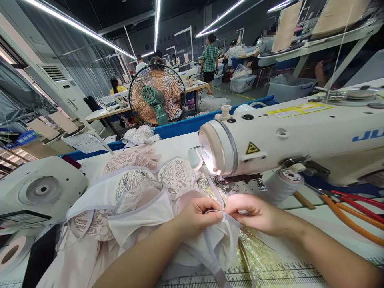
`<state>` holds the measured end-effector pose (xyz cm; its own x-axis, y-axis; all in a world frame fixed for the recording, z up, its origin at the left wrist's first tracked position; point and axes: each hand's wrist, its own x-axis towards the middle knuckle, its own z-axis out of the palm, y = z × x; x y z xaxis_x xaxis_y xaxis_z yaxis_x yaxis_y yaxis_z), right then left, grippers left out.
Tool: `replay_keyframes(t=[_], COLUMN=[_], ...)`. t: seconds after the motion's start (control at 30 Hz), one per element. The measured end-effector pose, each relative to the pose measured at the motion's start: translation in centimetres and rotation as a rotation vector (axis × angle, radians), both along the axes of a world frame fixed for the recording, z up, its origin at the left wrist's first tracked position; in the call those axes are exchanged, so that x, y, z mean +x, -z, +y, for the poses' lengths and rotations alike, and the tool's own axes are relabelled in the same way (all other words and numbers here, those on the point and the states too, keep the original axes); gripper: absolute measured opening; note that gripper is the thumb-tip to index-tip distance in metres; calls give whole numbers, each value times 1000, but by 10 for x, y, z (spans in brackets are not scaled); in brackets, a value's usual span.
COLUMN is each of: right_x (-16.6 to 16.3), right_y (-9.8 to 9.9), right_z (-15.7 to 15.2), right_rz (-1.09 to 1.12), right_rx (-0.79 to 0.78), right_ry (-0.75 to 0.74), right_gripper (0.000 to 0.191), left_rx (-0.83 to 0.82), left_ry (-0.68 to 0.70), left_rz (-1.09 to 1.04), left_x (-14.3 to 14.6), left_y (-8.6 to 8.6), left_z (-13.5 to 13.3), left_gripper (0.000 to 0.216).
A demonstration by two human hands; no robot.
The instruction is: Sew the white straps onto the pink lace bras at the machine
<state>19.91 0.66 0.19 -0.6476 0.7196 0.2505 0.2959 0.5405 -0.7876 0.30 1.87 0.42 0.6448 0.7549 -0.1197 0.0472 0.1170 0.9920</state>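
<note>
Left hand (193,218) on fabric (227,240), bag (241,72) in bin (241,85)

From here I see a dark, almost black ceiling (129,10), and under it long white tube lamps (157,25) give a bright light. The dark grey back wall (184,30) carries some pale lettering (168,39), too small to read well. On the left, a grey pleated curtain (81,60) hangs behind a tall white cabinet with a slatted vent (64,86). Pale work tables with light wooden edges (196,86) appear on both sides of a large round black fan with a green motor (153,95). On the grey floor (228,94) runs a yellow line (246,97), near translucent plastic boxes (242,85).
</note>
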Motion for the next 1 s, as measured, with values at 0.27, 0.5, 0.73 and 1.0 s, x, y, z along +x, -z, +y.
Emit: replay_keyframes(t=[0.27,0.5,0.73,1.0], right_x=[-1,-3,-4,-10], right_y=[-4,-2,-3,-12], right_z=[0,0,-4,-14], right_rz=[-7,-2,-28,-2], right_rx=[3,-17,-190,-180], right_ry=[-7,22,223,310], right_gripper=[21,18,21,14], left_rx=[95,148,131,203], left_ry=[-18,-9,-89,-122], left_rz=[71,165,176,245], left_x=[0,2,4,7], left_y=[0,-1,-1,0], left_z=[-2,-2,-2,-5], left_gripper=[13,12,17,19])
